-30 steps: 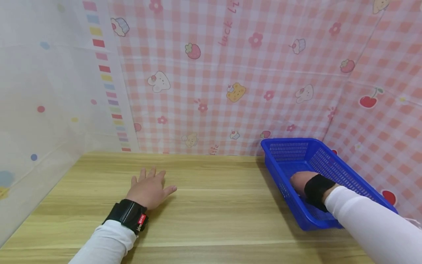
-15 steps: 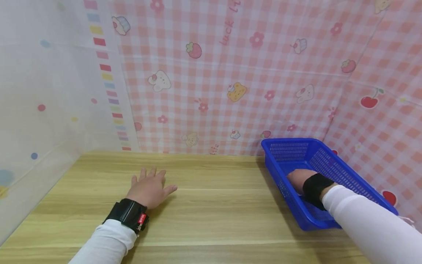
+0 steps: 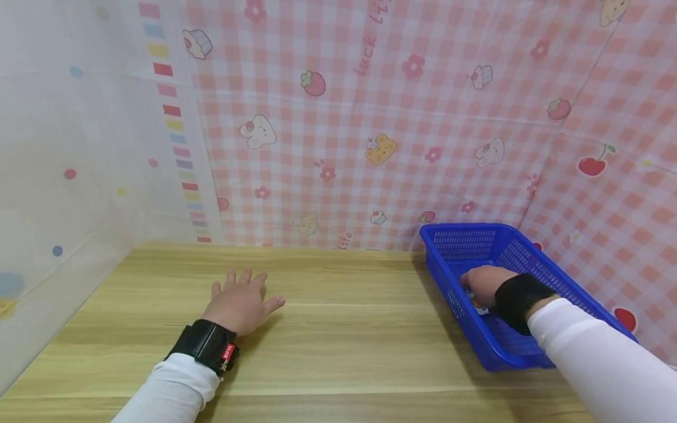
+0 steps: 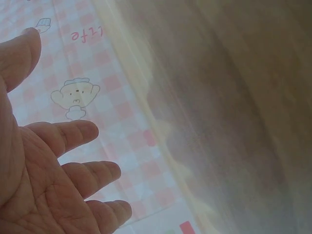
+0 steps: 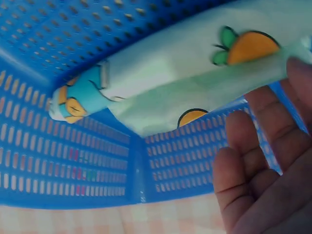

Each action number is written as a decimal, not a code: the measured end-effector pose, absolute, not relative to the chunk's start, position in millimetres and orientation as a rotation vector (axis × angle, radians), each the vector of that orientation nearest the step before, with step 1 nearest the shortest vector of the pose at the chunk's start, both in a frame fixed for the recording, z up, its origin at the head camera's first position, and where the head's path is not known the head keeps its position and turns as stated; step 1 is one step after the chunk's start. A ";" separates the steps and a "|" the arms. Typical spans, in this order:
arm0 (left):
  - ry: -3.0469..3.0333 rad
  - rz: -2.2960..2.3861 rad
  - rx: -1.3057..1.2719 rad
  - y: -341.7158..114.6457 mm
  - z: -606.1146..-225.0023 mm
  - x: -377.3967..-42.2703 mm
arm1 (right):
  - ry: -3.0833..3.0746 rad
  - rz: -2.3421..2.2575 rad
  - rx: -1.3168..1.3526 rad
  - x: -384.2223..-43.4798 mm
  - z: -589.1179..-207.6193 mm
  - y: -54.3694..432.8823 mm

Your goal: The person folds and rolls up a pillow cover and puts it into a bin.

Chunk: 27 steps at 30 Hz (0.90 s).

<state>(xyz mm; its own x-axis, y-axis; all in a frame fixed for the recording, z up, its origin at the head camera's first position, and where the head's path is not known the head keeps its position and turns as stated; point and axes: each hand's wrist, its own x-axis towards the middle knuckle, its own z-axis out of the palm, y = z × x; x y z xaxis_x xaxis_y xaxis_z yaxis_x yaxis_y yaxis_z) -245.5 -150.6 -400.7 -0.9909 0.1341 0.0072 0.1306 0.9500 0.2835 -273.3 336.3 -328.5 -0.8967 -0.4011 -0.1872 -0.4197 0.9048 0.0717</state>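
My left hand (image 3: 238, 302) rests palm down on the wooden table (image 3: 338, 346), its fingers spread and holding nothing. On the right side, my right hand (image 3: 488, 283) reaches inside a blue perforated basket (image 3: 473, 333). Its thumb and finger pinch the end of a rolled-up white sheet (image 5: 161, 68), printed with oranges and a blue-and-orange figure, in the right wrist view. A loose flap hangs along the roll. The other fingers of that hand are only loosely bent. In the head view, just a small part of the roll shows below the hand.
A pink checked cloth (image 3: 328, 117) with cartoon prints covers the back wall. It continues down the right side, close along the basket. A pale dotted cloth (image 3: 63, 141) hangs on the left.
My right hand has risen slightly inside the basket, and part of the printed roll now shows under it. The left hand has stayed in place.
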 end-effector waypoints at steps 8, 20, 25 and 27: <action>3.118 0.439 0.241 -147.9 -395.1 -246.6 | 2.987 0.106 -0.471 -275.4 -305.9 313.5; 3.156 0.400 0.280 -147.7 -384.7 -248.5 | 3.222 -0.004 -0.446 -280.5 -291.3 260.6; 3.157 0.418 0.283 -149.7 -381.0 -251.0 | 3.187 -0.068 -0.302 -281.2 -285.8 239.4; 3.162 0.433 0.281 -150.5 -379.2 -252.1 | 3.182 -0.108 -0.257 -280.5 -282.9 230.0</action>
<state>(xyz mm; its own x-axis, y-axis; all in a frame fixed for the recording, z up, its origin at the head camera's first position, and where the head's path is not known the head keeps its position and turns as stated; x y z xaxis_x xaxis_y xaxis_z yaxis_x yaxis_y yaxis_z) -252.1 -150.5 -379.2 -0.9827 0.1645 0.0855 0.1814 0.9482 0.2609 -280.5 230.0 -282.9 -0.9857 -0.1585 0.0575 -0.1621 0.9848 -0.0630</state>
